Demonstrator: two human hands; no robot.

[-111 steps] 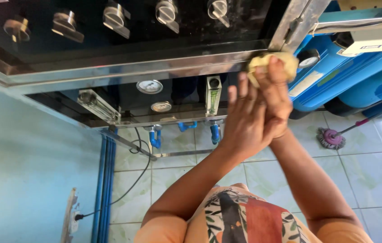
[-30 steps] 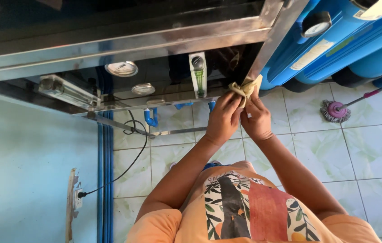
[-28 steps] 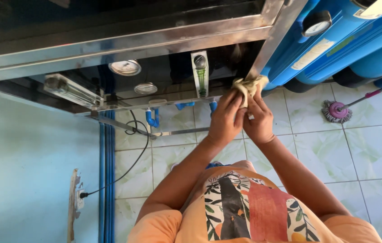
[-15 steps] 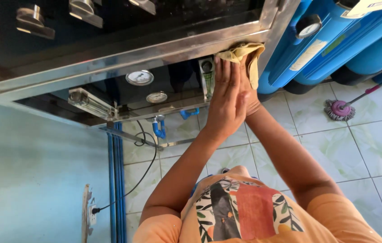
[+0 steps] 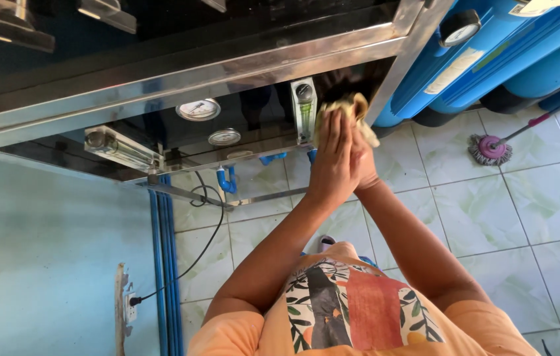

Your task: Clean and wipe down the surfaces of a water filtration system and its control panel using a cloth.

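Note:
Both my hands are raised together against the dark lower panel [image 5: 260, 112] of a steel-framed cabinet. My left hand [image 5: 333, 158] lies flat, fingers straight, pressing a yellowish cloth [image 5: 352, 105] onto the panel beside a white flow meter tube [image 5: 304, 112]. My right hand [image 5: 361, 161] is tucked behind the left and holds the cloth's hanging lower end. The cloth shows above my fingertips and trails down to the right near the steel corner post [image 5: 402, 53].
Two round pressure gauges [image 5: 198, 109] and a clear horizontal tube [image 5: 122, 150] sit on the same panel. Blue filter housings [image 5: 465, 59] stand to the right. A pink mop head [image 5: 490, 148] lies on the tiled floor. Blue pipes [image 5: 161, 264] and a black cable run down the wall.
My hands and the cloth have dropped from the steel frame edge down onto the dark panel beside the flow meter. The view has shifted slightly.

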